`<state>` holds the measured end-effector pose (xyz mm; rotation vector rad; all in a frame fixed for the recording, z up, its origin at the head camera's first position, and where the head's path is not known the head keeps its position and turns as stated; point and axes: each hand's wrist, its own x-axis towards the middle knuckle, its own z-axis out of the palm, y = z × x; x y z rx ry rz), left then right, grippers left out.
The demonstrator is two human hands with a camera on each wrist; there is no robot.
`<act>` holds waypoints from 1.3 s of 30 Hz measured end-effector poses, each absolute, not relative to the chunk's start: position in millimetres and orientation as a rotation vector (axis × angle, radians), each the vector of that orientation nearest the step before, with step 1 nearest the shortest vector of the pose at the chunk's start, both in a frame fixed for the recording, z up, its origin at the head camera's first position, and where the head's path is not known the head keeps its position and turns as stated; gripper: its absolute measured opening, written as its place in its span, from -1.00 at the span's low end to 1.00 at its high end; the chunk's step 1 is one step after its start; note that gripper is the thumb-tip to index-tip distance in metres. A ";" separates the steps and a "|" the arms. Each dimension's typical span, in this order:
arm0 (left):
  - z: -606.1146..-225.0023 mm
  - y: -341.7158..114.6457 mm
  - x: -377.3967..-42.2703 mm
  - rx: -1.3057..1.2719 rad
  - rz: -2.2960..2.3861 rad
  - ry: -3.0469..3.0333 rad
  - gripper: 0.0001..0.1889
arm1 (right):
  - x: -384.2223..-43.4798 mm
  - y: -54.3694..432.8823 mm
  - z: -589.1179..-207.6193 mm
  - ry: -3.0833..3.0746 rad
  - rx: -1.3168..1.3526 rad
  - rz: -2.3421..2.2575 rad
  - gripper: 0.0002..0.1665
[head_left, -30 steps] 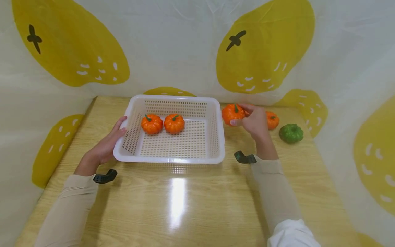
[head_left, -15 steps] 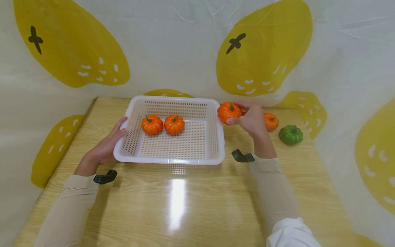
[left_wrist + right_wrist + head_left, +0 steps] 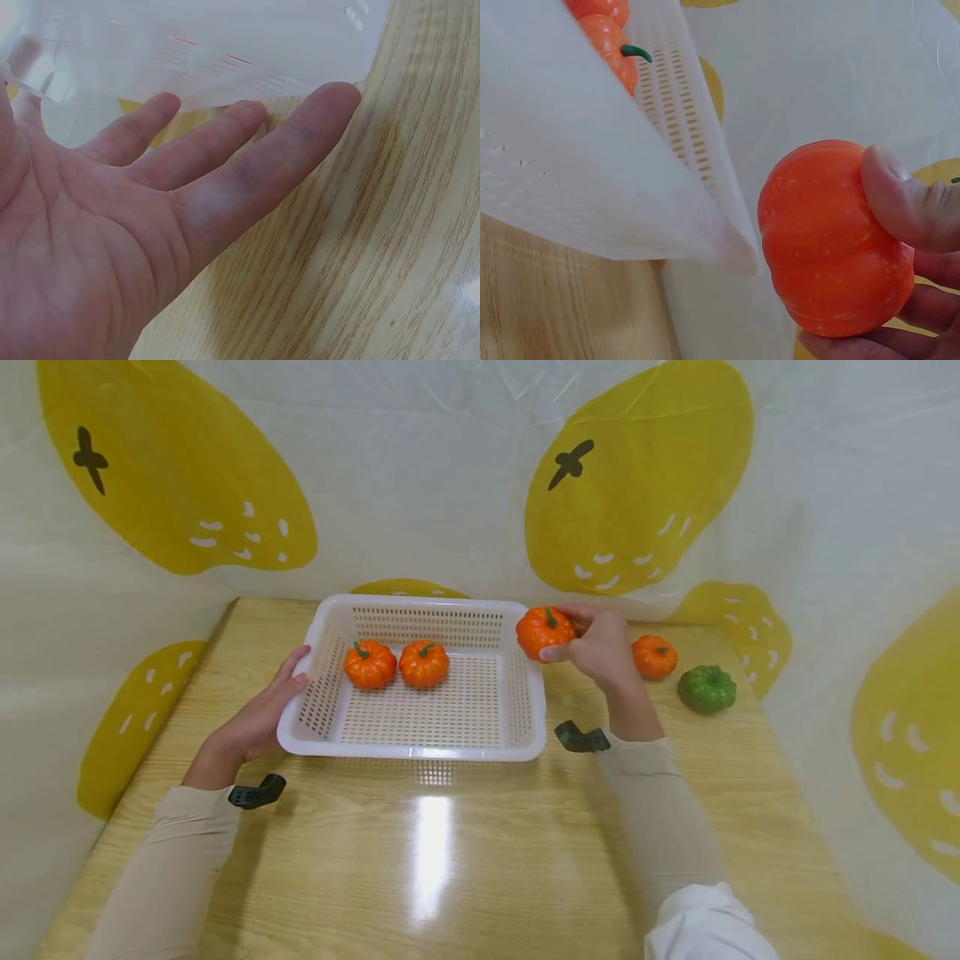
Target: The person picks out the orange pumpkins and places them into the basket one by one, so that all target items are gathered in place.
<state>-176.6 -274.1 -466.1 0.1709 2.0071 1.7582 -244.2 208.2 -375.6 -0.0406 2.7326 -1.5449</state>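
Note:
An orange toy pumpkin (image 3: 540,635) with a green stem is pinched between the thumb and fingers of my right hand (image 3: 603,647), overlapping the right rim of the white plastic basket (image 3: 412,750) in the head view. The right wrist view shows that pumpkin (image 3: 829,240) beside the basket's corner. Two more orange pumpkins (image 3: 370,666) (image 3: 423,663) sit inside the basket, toward its left half. My left hand (image 3: 258,714) is at the basket's left side; its fairly straight fingers (image 3: 225,142) meet the outer wall in the left wrist view.
On the right of the wooden table (image 3: 360,860) lie a smaller orange pumpkin (image 3: 655,657) and a green pumpkin (image 3: 707,688). A pale curtain (image 3: 420,485) with yellow fruit prints hangs behind and at both sides.
My right hand has moved left with the orange pumpkin, from beside the basket to over its right rim. The smaller pumpkin behind the hand now shows fully. The left hand stays in place.

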 end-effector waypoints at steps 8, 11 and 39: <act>-467.1 -274.2 -176.6 0.184 1.760 2.006 -0.39 | -245.9 200.6 -373.0 2.727 -0.059 -1.543 -0.16; -468.3 -274.2 -177.3 0.184 1.760 2.007 -0.39 | -246.5 198.0 -372.0 2.722 -0.081 -1.541 -0.17; -471.1 -275.3 -178.8 0.206 1.752 2.027 -0.37 | -256.7 170.4 -372.4 2.668 -0.175 -1.531 -0.12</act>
